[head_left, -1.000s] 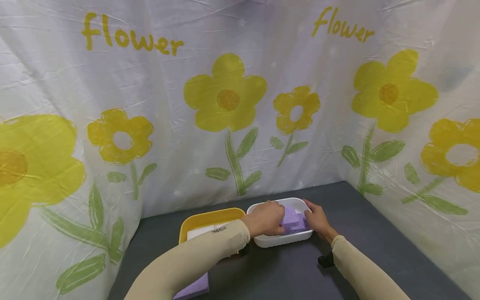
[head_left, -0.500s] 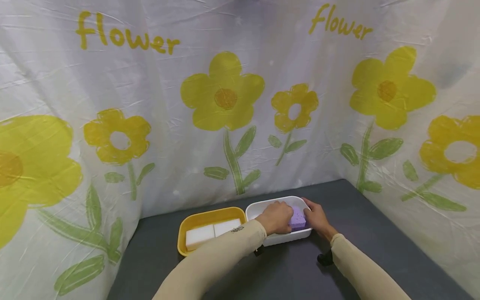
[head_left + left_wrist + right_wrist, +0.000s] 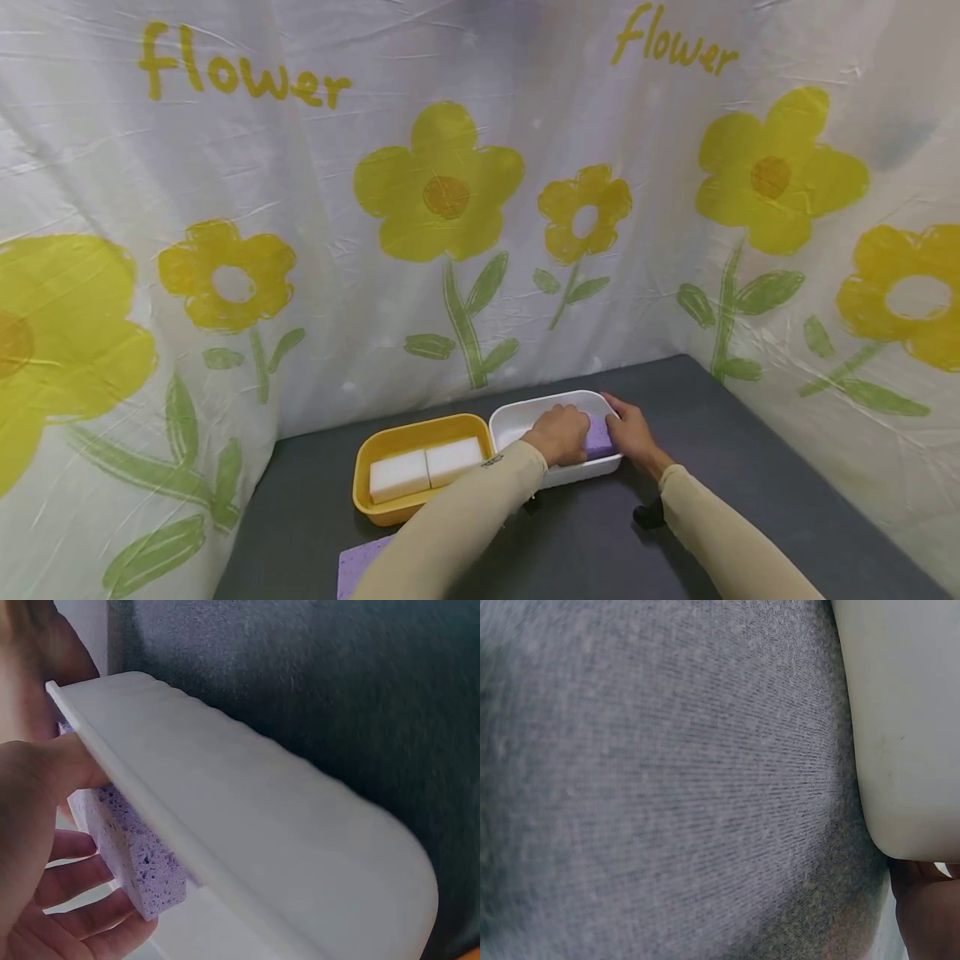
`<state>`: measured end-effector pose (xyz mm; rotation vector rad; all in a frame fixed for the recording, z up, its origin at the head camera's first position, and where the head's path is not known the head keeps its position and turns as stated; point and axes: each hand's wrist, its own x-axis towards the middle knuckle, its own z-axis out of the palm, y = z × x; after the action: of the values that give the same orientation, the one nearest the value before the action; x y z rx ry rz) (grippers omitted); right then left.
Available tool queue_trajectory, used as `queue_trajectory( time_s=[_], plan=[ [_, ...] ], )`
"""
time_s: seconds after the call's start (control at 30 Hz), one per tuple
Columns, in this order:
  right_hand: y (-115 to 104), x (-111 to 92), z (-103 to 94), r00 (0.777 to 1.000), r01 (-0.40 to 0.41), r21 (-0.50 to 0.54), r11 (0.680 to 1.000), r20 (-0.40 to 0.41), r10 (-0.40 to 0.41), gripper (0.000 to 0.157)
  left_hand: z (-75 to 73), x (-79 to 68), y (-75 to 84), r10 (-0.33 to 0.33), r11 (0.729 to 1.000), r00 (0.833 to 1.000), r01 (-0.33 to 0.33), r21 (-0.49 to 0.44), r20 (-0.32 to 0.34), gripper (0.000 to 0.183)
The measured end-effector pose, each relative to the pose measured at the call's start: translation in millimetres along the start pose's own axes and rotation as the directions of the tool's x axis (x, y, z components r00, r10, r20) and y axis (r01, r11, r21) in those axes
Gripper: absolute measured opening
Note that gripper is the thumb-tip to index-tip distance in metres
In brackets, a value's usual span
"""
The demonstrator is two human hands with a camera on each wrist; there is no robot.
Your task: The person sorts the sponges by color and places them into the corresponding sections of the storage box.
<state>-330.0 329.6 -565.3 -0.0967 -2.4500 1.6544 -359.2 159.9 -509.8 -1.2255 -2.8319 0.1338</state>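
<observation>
A purple porous sponge (image 3: 598,437) sits in the right end of a white tray (image 3: 577,473). My left hand (image 3: 558,435) reaches into this tray and grips the sponge from its left side. In the left wrist view the sponge (image 3: 142,847) shows between the thumb and the fingers, just inside the tray's long wall (image 3: 247,802). My right hand (image 3: 632,433) holds the tray's right end, its thumb over the rim. In the right wrist view, part of that hand (image 3: 930,915) shows at the tray's rounded end (image 3: 915,735).
Left of the white tray stands a yellow tray (image 3: 390,513) with two white sponges (image 3: 399,475) side by side. A flat purple piece (image 3: 356,567) lies nearer on the dark tabletop (image 3: 600,542), partly behind the left sleeve. A flower-printed curtain (image 3: 330,333) hangs behind and at the sides.
My left hand has moved right within the white tray, and the purple sponge now sits lower at its right end. The left forearm has uncovered the white sponges. The right hand stays put.
</observation>
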Motion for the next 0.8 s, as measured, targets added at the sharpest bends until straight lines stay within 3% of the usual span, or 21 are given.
queue_trajectory(
  time_s=[0.2, 0.37, 0.57, 0.63, 0.67, 0.8],
  plan=[
    [-4, 1, 2.6, 1.000, 0.006, 0.000, 1.000, -0.004, -0.006, 0.057, 42.1, 20.8, -8.9, -0.028, 0.999, 0.999, 0.027, -0.022, -0.042, 0.030],
    [-3, 2, 4.0, 1.000, -0.012, 0.021, 1.000, -0.003, 0.013, 0.058, 47.1, 20.7, -9.3, -0.038, 0.999, 0.999, 0.037, -0.035, -0.033, 0.032],
    [-4, 0, 3.2, 1.000, -0.016, 0.018, 1.000, -0.001, 0.016, 0.059, 66.0, 26.2, -13.7, -0.016, 1.000, 0.994, 0.015, -0.014, -0.108, 0.038],
    [-3, 0, 2.6, 1.000, -0.014, 0.018, 1.000, 0.001, 0.014, 0.059, 55.5, 18.8, -11.7, -0.013, 0.999, 0.996, 0.011, -0.030, -0.089, 0.042],
    [-3, 0, 2.3, 1.000, -0.014, 0.014, 1.000, 0.000, 0.014, 0.059, 55.6, 15.8, -12.4, -0.003, 1.000, 0.994, -0.001, -0.030, -0.113, 0.043],
    [-1, 0, 1.0, 1.000, -0.012, -0.011, 1.000, -0.011, 0.011, 0.058, 23.4, -6.5, -7.3, 0.004, 0.998, 0.996, -0.010, -0.066, -0.086, 0.048]
  ],
)
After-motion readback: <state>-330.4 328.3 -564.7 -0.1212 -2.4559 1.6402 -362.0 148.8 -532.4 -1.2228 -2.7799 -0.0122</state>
